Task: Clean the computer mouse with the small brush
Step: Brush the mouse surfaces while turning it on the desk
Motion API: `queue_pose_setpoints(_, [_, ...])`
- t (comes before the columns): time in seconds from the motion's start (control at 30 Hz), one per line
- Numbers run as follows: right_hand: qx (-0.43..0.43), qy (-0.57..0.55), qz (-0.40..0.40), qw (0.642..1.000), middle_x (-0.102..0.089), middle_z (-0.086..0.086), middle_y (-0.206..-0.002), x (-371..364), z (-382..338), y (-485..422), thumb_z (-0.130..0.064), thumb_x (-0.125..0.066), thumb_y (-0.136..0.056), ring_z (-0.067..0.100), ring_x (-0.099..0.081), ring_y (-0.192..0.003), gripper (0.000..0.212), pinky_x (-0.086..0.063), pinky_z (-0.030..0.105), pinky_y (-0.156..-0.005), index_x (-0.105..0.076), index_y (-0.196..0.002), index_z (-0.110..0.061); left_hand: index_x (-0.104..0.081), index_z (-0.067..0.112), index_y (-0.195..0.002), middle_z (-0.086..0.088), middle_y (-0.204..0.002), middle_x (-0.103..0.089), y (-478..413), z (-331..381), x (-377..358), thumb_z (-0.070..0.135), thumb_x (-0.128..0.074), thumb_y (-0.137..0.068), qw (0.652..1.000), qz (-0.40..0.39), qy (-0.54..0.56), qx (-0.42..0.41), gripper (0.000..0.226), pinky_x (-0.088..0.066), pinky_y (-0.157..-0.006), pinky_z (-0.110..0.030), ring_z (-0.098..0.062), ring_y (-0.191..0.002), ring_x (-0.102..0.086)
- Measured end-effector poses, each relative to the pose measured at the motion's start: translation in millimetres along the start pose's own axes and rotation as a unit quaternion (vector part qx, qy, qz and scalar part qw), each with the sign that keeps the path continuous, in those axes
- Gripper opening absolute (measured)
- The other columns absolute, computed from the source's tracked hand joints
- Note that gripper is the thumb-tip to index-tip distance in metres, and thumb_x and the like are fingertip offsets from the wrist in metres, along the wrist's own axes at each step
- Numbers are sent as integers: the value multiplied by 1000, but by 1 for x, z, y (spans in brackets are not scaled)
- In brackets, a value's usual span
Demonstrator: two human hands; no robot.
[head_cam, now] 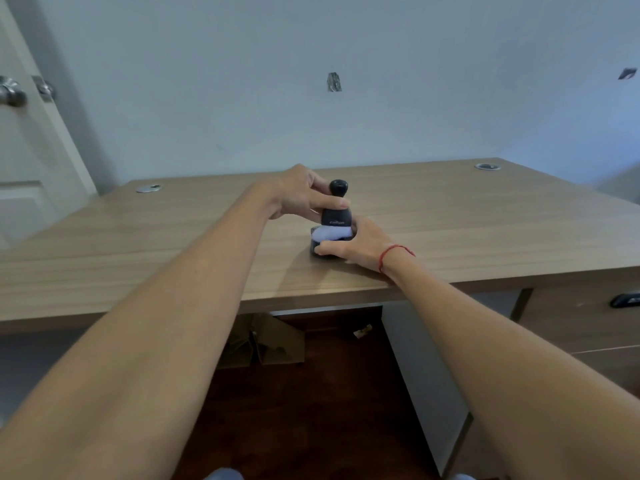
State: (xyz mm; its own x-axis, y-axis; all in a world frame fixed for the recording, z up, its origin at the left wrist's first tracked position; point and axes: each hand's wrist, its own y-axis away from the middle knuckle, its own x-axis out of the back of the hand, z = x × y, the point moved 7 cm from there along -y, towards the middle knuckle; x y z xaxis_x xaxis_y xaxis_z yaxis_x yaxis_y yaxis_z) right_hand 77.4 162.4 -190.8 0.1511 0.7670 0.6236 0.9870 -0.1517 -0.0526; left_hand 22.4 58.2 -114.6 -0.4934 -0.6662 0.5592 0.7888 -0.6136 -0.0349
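Pale blue walls rise behind a light wood-grain table with two round metal cable grommets near its far edge. Near the middle of the table, toward the front edge, sits a small dark computer mouse, mostly hidden by the hands. The right hand, a thin red string bracelet at its wrist, clasps the mouse with its fingers curled around the near side, pinning it to the table. The left hand grips a small black brush with a knobbed handle and pale bristles, held upright, bristles pressed down onto the top of the mouse. Cardboard pieces lie on the dark floor under the table.
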Motion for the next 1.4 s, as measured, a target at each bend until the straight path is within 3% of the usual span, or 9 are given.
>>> queue_pose_setpoints(0.2, [-2,6,6,1000,-63,-3,-120,1,-3,5,-69,-73,-43,20,-60,-108,95,-50,44,-97,-55,-123,-21,-72,3,-98,-17,-103,-74,-6,-34,4,17,-75,-81,981,185,36,-38,23,-54,-96,-46,-27,-104,-69])
queue_pose_setpoints(0.5, [0,-5,-2,1000,-56,6,-133,3,-1,4,-50,-81,-69,24,-54,-121,85,-44,40,-104,-46,-136,-12,-70,-10,-94,-18,-87,-68,19,-24,9,20,-78,-79,985,161,67,6,34,-58,-52,-18,-21,-74,-65])
queue_pose_setpoints(0.7, [-8,-14,-14,1000,-41,4,-152,1,2,5,-61,-84,-56,23,-44,-135,122,-37,44,-112,-26,-153,-16,-67,-9,-85,-20,-83,-69,34,-42,22,16,-78,-78,946,316,76,-8,28,-63,-65,-37,-28,-78,-71])
queue_pose_setpoints(0.87, [3,0,-22,1000,-40,-2,-154,1,4,4,-65,-87,-40,19,-42,-138,138,-35,43,-114,-23,-154,-18,-65,4,-78,-7,-74,-66,31,-35,15,16,-78,-79,957,256,137,-18,18,-59,-55,-21,-10,-61,-67])
queue_pose_setpoints(1.03, [7,-21,-27,999,-36,2,-156,0,4,2,-61,-89,-46,21,-40,-140,136,-34,44,-116,-21,-154,-14,-65,-12,-91,-21,-86,-68,31,-50,27,16,-77,-79,950,307,65,4,33,-63,-66,-38,-30,-79,-71])
queue_pose_setpoints(1.1, [6,-22,-30,999,-36,2,-157,1,4,1,-61,-89,-47,20,-40,-140,135,-34,43,-116,-22,-154,-13,-65,-4,-84,-15,-81,-67,32,-48,28,16,-77,-79,947,303,106,0,24,-62,-59,-29,-20,-68,-70])
queue_pose_setpoints(1.17, [6,-18,-31,999,-43,2,-151,1,4,1,-57,-89,-51,20,-45,-135,127,-37,39,-112,-28,-152,-11,-65,2,-79,-9,-75,-65,30,-43,21,18,-78,-79,957,243,159,7,20,-56,-50,-19,-9,-54,-66])
queue_pose_setpoints(1.27, [9,-20,-32,999,-56,4,-133,3,2,3,-42,-89,-63,22,-53,-125,94,-43,34,-102,-45,-138,-9,-67,-9,-93,-13,-80,-65,25,-41,5,20,-80,-77,981,157,104,34,36,-55,-50,-17,-10,-57,-65])
queue_pose_setpoints(1.4, [-2,-11,-50,999,-41,-1,-153,-2,4,2,-54,-89,-54,20,-41,-138,124,-35,41,-113,-26,-152,-11,-65,-12,-85,-16,-74,-65,27,-37,17,13,-79,-76,963,260,66,-17,30,-61,-55,-30,-14,-59,-67])
